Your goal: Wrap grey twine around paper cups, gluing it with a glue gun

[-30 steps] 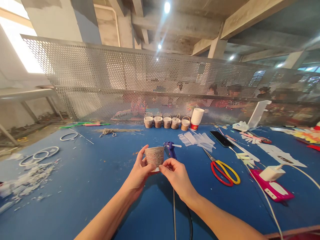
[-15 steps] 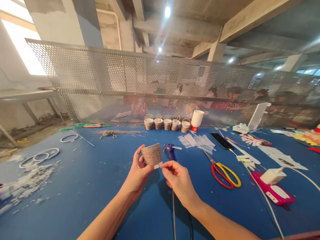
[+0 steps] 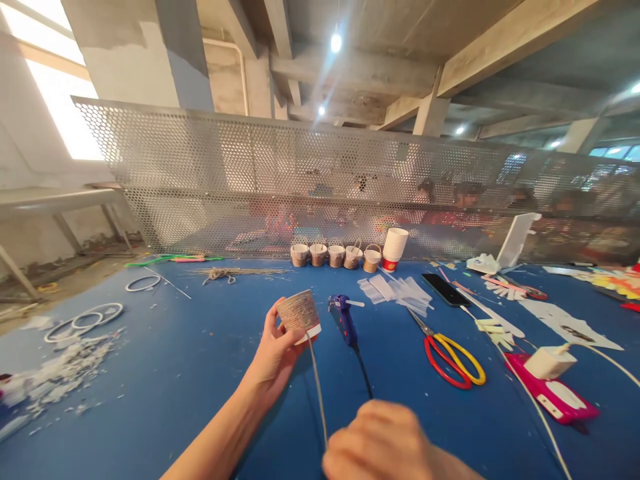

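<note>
My left hand (image 3: 280, 350) is closed around a paper cup (image 3: 300, 313) wrapped in brown twine, tilted, with a white band bare at its lower edge. From the cup a length of twine (image 3: 318, 390) runs down to my right hand (image 3: 380, 443), which is closed on it near the bottom of the view and slightly blurred. Just right of the cup, a blue glue gun (image 3: 344, 319) with a clear glue stick lies on the table, its black cord trailing toward me.
Scissors (image 3: 453, 360) with red and yellow handles lie right, near a black phone (image 3: 445, 289) and a pink power strip (image 3: 555, 393). Small twine-wrapped baskets (image 3: 336, 256) and stacked paper cups (image 3: 395, 248) stand along a perforated metal screen (image 3: 200, 173). Paper shreds (image 3: 65, 373) lie left.
My right hand has moved from beside the cup down toward me, drawing the twine out straight. My left hand still holds the cup, now tilted more.
</note>
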`<state>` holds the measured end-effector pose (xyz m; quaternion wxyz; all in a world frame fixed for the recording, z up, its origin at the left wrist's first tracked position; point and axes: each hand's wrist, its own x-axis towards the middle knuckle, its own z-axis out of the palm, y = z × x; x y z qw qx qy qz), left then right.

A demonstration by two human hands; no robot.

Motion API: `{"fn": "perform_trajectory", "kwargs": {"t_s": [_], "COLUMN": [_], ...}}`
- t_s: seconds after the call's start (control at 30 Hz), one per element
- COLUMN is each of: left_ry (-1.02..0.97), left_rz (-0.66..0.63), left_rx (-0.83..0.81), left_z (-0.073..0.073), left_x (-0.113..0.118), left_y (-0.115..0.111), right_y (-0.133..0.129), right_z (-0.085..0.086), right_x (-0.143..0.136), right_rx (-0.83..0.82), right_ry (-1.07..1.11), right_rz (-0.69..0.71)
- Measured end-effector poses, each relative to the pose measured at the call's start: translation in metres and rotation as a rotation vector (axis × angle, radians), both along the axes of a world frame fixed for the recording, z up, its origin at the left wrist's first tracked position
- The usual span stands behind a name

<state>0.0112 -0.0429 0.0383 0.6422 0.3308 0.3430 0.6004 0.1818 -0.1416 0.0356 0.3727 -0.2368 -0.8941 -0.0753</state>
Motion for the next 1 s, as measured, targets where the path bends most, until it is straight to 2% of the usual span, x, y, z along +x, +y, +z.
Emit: {"fn": "perform_trajectory", "kwargs": {"t_s": [0.03, 0.07, 0.13, 0.2, 0.33, 0.53, 0.63, 0.7, 0.9, 1.0], "left_ry": [-0.001, -0.001, 0.006, 0.019, 0.037, 0.048, 0.038, 0.028, -0.015, -0.013], "left_rz": [-0.007, -0.011, -0.014, -0.017, -0.041, -0.019, -0.026, -0.033, -0.044, -0.045], "left_rx": [-0.001, 0.000, 0.002, 0.002, -0.001, -0.036, -0.043, -0.044, -0.025, -0.013], "left_z": [0.000, -0.001, -0.001, -0.002, -0.003, -0.003, -0.002, -0.002, -0.001, 0.001], "left_x": [0.000, 0.001, 0.002, 0.002, 0.001, 0.001, 0.002, 0.003, 0.005, 0.006], "left_y": [0.000, 0.001, 0.002, 0.002, 0.003, 0.003, 0.001, 0.000, -0.003, -0.006], "right_y": [0.004, 0.012, 0.037, 0.070, 0.122, 0.149, 0.149, 0.140, 0.074, 0.045], "right_z": [0.001, 0.002, 0.002, -0.002, -0.021, -0.038, -0.036, -0.030, -0.001, 0.003], "right_x": [0.011, 0.022, 0.039, 0.048, 0.037, 0.014, 0.016, 0.022, 0.034, 0.031], "right_rx": [-0.004, -0.086, -0.381, -0.680, -0.840, -0.908, -0.936, -0.950, -0.959, -1.001], "right_ry": [0.119, 0.234, 0.502, 0.681, 0.683, 0.691, 0.734, 0.780, 0.909, 0.949], "right_rz": [-0.046, -0.140, -0.422, -0.595, -0.601, -0.544, -0.549, -0.540, -0.413, -0.316]}}
